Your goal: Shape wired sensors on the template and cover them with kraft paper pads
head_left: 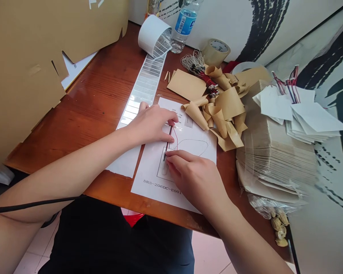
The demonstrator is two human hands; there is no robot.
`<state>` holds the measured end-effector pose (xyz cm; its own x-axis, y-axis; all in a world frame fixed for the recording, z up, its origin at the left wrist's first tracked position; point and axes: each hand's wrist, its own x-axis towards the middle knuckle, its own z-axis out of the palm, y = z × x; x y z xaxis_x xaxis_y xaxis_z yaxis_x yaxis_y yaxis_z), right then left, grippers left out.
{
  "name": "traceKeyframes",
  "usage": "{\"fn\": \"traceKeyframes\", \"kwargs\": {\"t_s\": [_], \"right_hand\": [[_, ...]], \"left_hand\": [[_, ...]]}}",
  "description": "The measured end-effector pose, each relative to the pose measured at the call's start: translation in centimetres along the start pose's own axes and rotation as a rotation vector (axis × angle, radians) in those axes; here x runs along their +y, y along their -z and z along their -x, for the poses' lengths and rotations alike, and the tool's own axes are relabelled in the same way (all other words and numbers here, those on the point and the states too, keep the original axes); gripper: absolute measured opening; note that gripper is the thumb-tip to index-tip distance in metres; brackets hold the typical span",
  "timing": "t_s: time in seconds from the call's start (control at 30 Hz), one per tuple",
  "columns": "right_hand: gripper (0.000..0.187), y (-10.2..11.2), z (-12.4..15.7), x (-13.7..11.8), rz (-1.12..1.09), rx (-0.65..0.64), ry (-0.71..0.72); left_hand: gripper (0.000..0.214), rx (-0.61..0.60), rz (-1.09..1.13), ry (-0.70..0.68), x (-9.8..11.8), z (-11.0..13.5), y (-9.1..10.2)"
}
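Observation:
A white printed sheet [160,182] lies on the wooden table [94,102] in front of me. On it lies a thin dark wire bundle [168,140] with red and black leads looping to the right. My left hand [151,123] rests on the sheet's upper left, fingers curled, thumb and forefinger pinching the upper end of the wire. My right hand [191,175] lies on the sheet lower down, fingertips pressed together on the wire's lower end.
A roll of clear labels [154,36] trails a strip [143,87] toward me. Curled brown backing papers [223,110] pile up at right, beside wire bundles [197,66], a tape roll [217,51], a water bottle [184,24], stacked brown sheets [274,152] and white envelopes [303,114]. Cardboard [25,57] stands left.

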<state>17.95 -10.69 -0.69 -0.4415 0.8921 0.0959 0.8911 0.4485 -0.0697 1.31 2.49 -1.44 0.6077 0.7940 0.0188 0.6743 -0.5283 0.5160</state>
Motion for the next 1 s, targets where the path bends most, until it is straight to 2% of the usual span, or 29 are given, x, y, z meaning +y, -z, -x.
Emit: {"fn": "traceKeyframes", "kwargs": {"t_s": [0.2,0.63,0.8,1.0], "right_hand": [[0.023,0.0,0.0,0.0,0.005,-0.021,-0.008],[0.023,0.6,0.1,-0.4,0.035,-0.039,0.019],[0.021,0.9,0.2,-0.3,0.058,-0.034,0.070],[0.019,0.9,0.4,-0.2,0.071,-0.002,0.102]], "left_hand": [[0.053,-0.029,-0.017,-0.014,0.1,0.1,0.2],[0.050,-0.064,-0.041,-0.020,0.4,0.3,0.5],[0.046,-0.082,-0.054,-0.033,0.6,0.4,0.6],[0.069,-0.138,-0.108,-0.048,0.8,0.8,0.7]]}}
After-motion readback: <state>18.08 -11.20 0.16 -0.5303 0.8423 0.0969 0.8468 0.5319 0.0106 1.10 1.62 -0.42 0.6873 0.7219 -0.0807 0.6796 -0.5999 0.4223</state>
